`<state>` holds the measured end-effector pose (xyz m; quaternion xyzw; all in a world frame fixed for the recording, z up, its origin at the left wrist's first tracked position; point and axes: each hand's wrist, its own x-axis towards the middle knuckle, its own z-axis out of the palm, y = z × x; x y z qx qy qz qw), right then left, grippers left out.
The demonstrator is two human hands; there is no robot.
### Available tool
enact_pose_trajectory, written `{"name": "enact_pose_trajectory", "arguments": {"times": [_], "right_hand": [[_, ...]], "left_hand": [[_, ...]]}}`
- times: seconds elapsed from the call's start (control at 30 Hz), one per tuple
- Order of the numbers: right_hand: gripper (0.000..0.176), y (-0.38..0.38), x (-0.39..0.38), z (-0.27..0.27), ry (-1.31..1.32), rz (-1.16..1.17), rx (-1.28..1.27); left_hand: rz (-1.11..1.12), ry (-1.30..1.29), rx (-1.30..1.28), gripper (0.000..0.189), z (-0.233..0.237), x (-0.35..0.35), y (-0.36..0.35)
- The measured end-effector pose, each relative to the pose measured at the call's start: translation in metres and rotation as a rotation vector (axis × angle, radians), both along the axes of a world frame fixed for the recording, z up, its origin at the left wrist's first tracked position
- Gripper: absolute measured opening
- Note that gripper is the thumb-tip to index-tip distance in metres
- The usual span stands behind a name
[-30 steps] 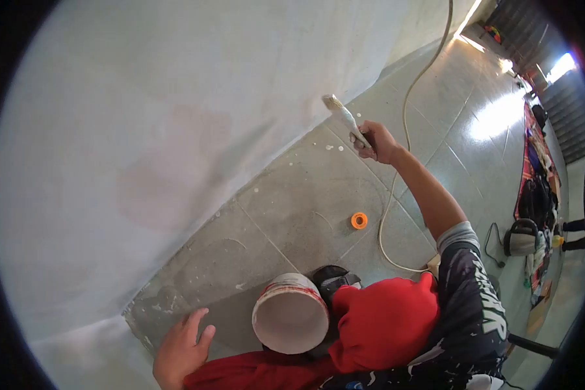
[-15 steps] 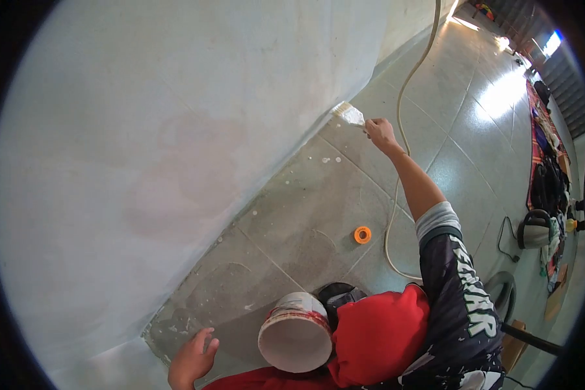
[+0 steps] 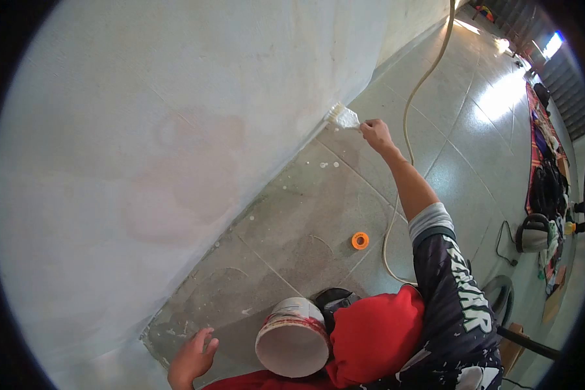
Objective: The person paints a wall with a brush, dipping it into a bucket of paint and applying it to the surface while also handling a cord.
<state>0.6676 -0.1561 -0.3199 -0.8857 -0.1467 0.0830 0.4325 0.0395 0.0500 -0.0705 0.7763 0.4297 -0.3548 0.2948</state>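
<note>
The right hand (image 3: 376, 134) clasps the paintbrush (image 3: 346, 117), bristles (image 3: 335, 113) toward the wall (image 3: 240, 84); the empty, loosely spread left hand (image 3: 194, 359) is farther.

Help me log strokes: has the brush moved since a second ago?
Yes: judged against the bottom edge of the wall, the brush has moved down; its bristles, earlier showing above that edge, are now at it.

Brush (image 3: 347, 117) wht, bristles (image 3: 335, 112) prob. cream
</note>
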Motion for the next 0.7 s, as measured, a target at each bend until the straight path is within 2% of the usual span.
{"name": "enact_pose_trajectory", "arguments": {"times": [0.03,0.17,0.23,0.27,0.33,0.37,0.47,0.53,0.7], "right_hand": [[0.042,0.001,-0.001,-0.002,-0.084,0.001,-0.113],[0.041,0.005,-0.001,0.003,-0.033,-0.047,-0.143],[0.040,0.001,0.000,0.013,0.097,-0.037,0.060],[0.040,0.001,-0.004,0.016,0.096,-0.037,0.059],[0.037,-0.003,-0.008,0.015,0.212,-0.027,0.418],[0.037,-0.002,-0.007,0.016,0.208,-0.028,0.416],[0.041,0.000,-0.007,0.009,0.189,-0.027,0.318],[0.042,0.007,-0.010,0.011,0.032,-0.021,-0.099],[0.039,0.015,-0.024,0.015,-0.022,-0.145,-0.225]], "left_hand": [[-0.005,0.001,0.005,0.047,0.001,0.001,0.000],[-0.001,-0.015,0.009,0.047,0.001,-0.002,0.000],[0.003,-0.005,0.014,0.048,0.001,-0.002,0.001],[0.003,-0.005,0.013,0.048,0.001,-0.003,0.002],[0.024,0.003,-0.008,0.049,0.001,-0.003,0.004],[0.023,0.000,-0.011,0.049,0.001,0.000,0.004],[0.003,0.007,0.008,0.051,0.003,0.002,0.001],[0.001,-0.022,0.001,0.050,0.001,-0.002,0.000],[-0.029,-0.050,0.020,0.046,0.004,-0.009,0.000]]}}
